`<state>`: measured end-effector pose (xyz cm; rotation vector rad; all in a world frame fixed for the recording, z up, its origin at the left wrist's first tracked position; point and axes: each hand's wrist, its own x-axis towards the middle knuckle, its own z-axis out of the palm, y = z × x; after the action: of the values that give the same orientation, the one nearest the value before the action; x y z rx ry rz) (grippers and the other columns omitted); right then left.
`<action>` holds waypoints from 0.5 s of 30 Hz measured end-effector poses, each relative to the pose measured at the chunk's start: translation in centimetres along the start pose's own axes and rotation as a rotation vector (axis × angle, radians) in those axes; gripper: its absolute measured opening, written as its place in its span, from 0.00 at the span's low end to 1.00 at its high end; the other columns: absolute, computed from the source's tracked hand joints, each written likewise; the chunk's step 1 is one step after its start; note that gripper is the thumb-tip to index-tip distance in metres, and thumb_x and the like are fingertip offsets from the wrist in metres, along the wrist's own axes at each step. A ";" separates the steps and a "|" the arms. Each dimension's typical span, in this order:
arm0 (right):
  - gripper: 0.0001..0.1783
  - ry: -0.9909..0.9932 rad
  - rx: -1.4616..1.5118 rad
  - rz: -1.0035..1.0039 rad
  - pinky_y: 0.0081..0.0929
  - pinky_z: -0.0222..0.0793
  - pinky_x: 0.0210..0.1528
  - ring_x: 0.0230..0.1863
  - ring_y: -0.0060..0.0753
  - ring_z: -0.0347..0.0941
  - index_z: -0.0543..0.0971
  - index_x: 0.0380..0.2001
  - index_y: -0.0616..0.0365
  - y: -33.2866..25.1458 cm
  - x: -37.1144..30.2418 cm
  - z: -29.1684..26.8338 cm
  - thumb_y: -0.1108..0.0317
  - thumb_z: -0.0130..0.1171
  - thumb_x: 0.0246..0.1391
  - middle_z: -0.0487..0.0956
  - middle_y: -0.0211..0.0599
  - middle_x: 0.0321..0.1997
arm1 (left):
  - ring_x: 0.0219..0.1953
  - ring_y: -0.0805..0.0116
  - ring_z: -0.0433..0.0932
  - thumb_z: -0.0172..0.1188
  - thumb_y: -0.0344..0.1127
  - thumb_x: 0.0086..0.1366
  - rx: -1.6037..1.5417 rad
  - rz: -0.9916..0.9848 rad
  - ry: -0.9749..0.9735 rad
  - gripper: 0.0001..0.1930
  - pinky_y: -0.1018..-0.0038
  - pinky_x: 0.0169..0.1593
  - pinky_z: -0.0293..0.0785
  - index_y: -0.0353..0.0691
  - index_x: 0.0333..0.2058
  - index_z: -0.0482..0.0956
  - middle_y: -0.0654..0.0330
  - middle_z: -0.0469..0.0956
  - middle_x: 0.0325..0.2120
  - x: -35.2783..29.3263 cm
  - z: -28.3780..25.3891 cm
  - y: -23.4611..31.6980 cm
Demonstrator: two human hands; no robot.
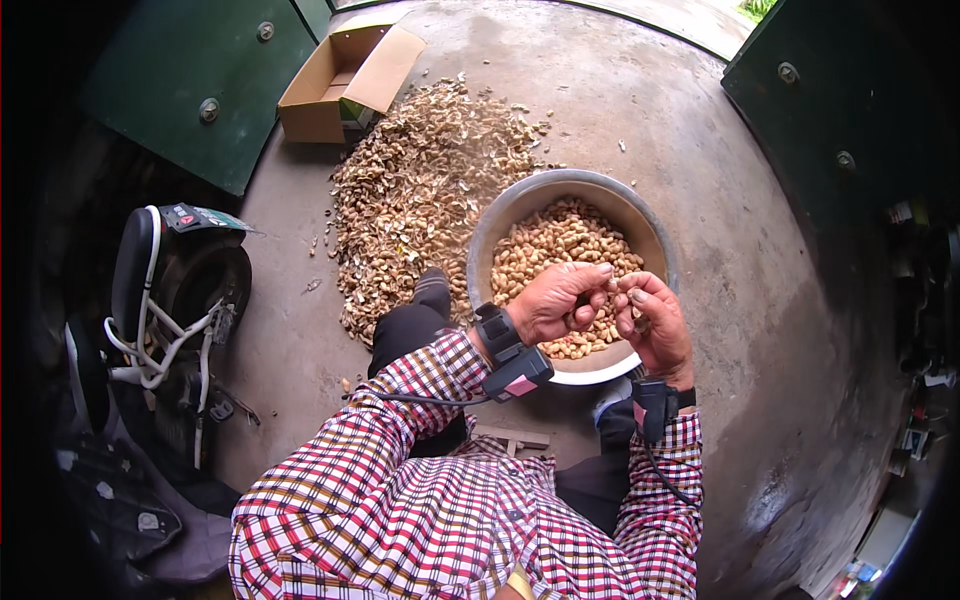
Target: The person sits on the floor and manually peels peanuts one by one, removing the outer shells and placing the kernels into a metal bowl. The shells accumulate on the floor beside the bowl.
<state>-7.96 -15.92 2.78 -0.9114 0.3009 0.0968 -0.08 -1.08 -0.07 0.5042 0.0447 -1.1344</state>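
My left hand (563, 302) and my right hand (655, 328) meet above the right side of a wide metal basin (484, 232). Both are closed, thumb and fingers pinched together fingertip to fingertip. Between them is a small pale peanut (614, 285), mostly covered by the fingers. Curled fingers hide whatever else may lie in either palm. Below, unshelled peanuts (570, 235) fill much of the basin. Each wrist wears a black strap with a small box, and a cable runs along each checked sleeve.
A broad heap of empty peanut shells (420, 190) spreads left of the basin, against my dark-socked foot (433, 290). Behind it stands an open cardboard box (318, 118). A white-framed seat with a wheel (150, 300) is at left. Green metal doors (200, 65) flank the concrete floor.
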 end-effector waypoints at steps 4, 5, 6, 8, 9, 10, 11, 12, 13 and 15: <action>0.09 0.052 -0.078 -0.037 0.10 0.62 0.21 0.18 0.15 0.65 0.72 0.34 0.61 0.4 0.2 0.3 0.71 0.55 0.48 0.73 0.30 0.24 | 0.17 0.84 0.68 0.50 0.36 0.61 0.015 -0.041 0.023 0.07 0.91 0.12 0.61 0.39 0.29 0.70 0.68 0.70 0.19 0.1 -0.2 0.0; 0.09 0.051 -0.078 -0.036 0.10 0.62 0.21 0.18 0.15 0.65 0.72 0.34 0.61 0.5 0.3 0.4 0.71 0.55 0.48 0.73 0.30 0.24 | 0.17 0.84 0.68 0.50 0.37 0.61 0.043 -0.057 0.017 0.08 0.91 0.12 0.61 0.38 0.30 0.70 0.67 0.70 0.19 0.3 -0.4 -0.1; 0.10 0.059 -0.178 -0.071 0.09 0.60 0.19 0.18 0.14 0.65 0.73 0.34 0.61 0.6 0.3 0.6 0.71 0.57 0.47 0.74 0.29 0.23 | 0.17 0.83 0.69 0.50 0.37 0.61 0.071 -0.073 0.010 0.08 0.91 0.12 0.61 0.38 0.31 0.70 0.67 0.70 0.20 0.3 -0.5 -0.2; 0.11 0.066 -0.278 -0.106 0.08 0.59 0.18 0.17 0.12 0.64 0.73 0.34 0.61 0.8 0.4 0.9 0.70 0.58 0.46 0.74 0.28 0.23 | 0.16 0.83 0.68 0.50 0.37 0.61 0.099 -0.102 -0.011 0.09 0.91 0.12 0.61 0.38 0.32 0.71 0.67 0.70 0.20 0.0 -0.3 0.0; 0.11 0.051 -0.318 -0.118 0.08 0.57 0.18 0.17 0.12 0.63 0.73 0.34 0.61 0.9 0.5 1.0 0.70 0.58 0.47 0.74 0.27 0.22 | 0.15 0.83 0.68 0.50 0.38 0.61 0.127 -0.132 -0.032 0.10 0.91 0.12 0.62 0.37 0.34 0.71 0.66 0.70 0.20 -0.1 -0.2 0.0; 0.11 0.036 -0.359 -0.130 0.08 0.56 0.17 0.16 0.12 0.63 0.73 0.34 0.61 1.1 0.5 1.0 0.69 0.58 0.47 0.74 0.27 0.21 | 0.13 0.84 0.67 0.49 0.39 0.62 0.114 -0.119 -0.001 0.11 0.91 0.12 0.61 0.36 0.35 0.71 0.66 0.70 0.18 -0.1 -0.3 -0.2; 0.11 0.036 -0.359 -0.131 0.08 0.56 0.17 0.16 0.12 0.63 0.73 0.34 0.61 1.2 0.7 0.7 0.69 0.58 0.47 0.74 0.27 0.21 | 0.13 0.84 0.67 0.49 0.39 0.62 0.114 -0.119 -0.001 0.11 0.91 0.12 0.61 0.36 0.35 0.71 0.66 0.70 0.18 0.0 -0.4 -0.3; 0.10 0.053 -0.292 -0.127 0.08 0.56 0.16 0.17 0.12 0.63 0.73 0.34 0.61 1.5 0.8 -0.1 0.69 0.58 0.47 0.74 0.28 0.22 | 0.12 0.83 0.66 0.48 0.42 0.62 0.152 -0.121 0.015 0.14 0.91 0.12 0.60 0.35 0.35 0.71 0.66 0.69 0.17 0.1 -0.5 -0.4; 0.10 0.069 -0.225 -0.122 0.09 0.56 0.16 0.17 0.13 0.64 0.73 0.33 0.61 1.6 0.9 -0.5 0.69 0.57 0.48 0.74 0.29 0.22 | 0.12 0.82 0.66 0.46 0.45 0.63 0.190 -0.122 0.032 0.17 0.90 0.12 0.60 0.34 0.35 0.71 0.66 0.69 0.16 0.1 -0.6 -0.5; 0.08 0.096 -0.100 -0.100 0.09 0.56 0.16 0.18 0.14 0.65 0.73 0.32 0.60 1.3 0.9 -0.6 0.69 0.57 0.48 0.74 0.30 0.23 | 0.11 0.80 0.66 0.44 0.48 0.63 0.196 -0.149 0.021 0.20 0.89 0.12 0.60 0.33 0.35 0.71 0.65 0.69 0.15 -0.2 -0.5 0.1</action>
<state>-7.48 -15.64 1.15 -1.0308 0.3416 -0.0245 0.03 -0.69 -0.39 0.6961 -0.0111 -1.2860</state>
